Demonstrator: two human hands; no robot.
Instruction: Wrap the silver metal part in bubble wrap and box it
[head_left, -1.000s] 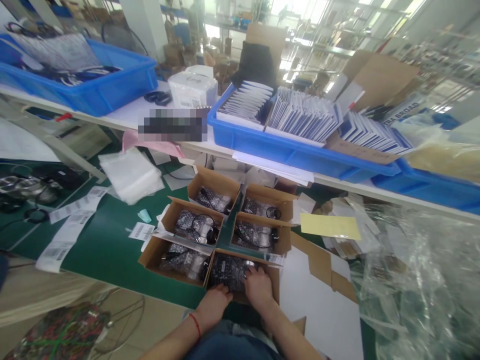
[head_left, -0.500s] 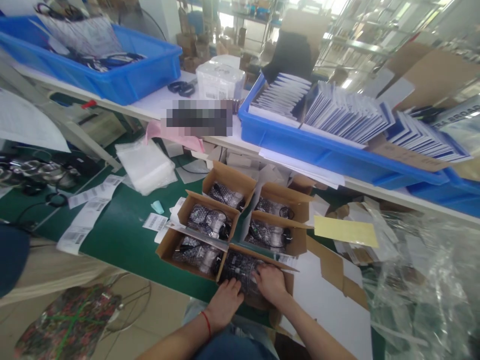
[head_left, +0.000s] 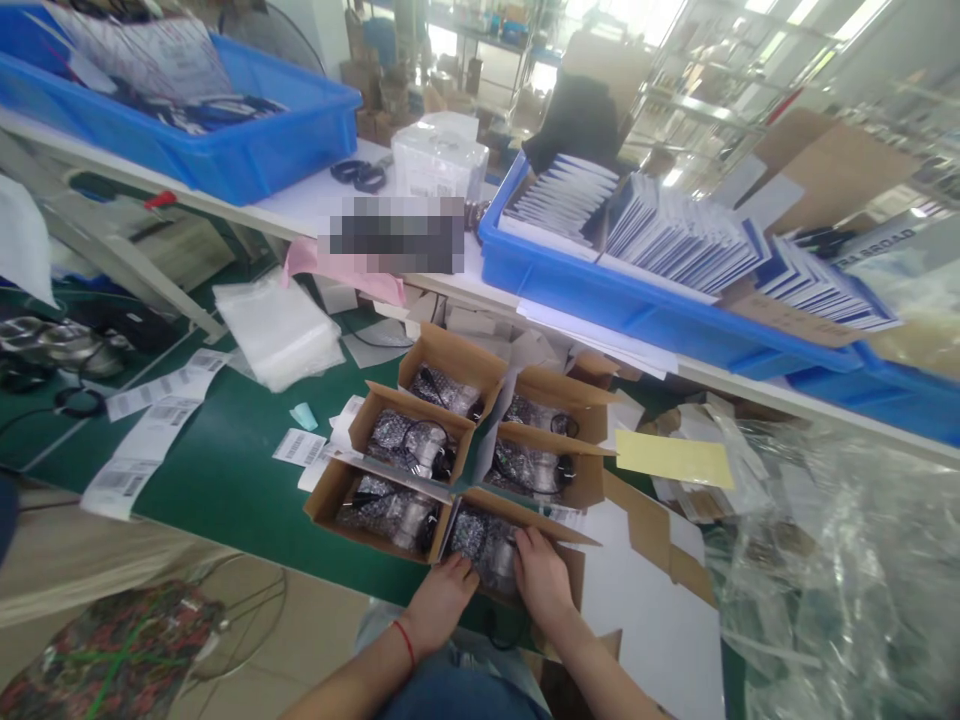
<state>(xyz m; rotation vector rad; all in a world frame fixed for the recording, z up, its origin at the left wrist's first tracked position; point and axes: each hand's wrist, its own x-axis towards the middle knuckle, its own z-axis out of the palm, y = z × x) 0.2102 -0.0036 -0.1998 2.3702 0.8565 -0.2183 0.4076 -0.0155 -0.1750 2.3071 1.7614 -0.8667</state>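
Observation:
A bubble-wrapped package (head_left: 489, 548) lies in the nearest right carton (head_left: 571, 560), between my two hands. My left hand (head_left: 444, 598) has its fingers bent over the package's near left side, close to the carton's edge. On the right side, my right hand (head_left: 541, 572) curls its fingers round the package's end. Some fingertips of both hands are hidden. Beside it stands another open carton (head_left: 319, 505) with a bubble-wrapped silver item (head_left: 409, 520) and a dark cable in it. Several more open cartons behind hold similar wrapped items.
Barcode label strips (head_left: 154, 445) and clear bags (head_left: 277, 330) lie on the green table (head_left: 232, 480). A yellow sheet (head_left: 675, 459) and crumpled plastic (head_left: 847, 560) are at right. Blue bins (head_left: 660, 310) sit on the shelf above, beside black-handled scissors (head_left: 361, 175).
The package's top looked darker before; silvery bubble wrap now shows there. My right hand has shifted slightly towards me, and a dark loop shows below the carton. The view has shifted a little.

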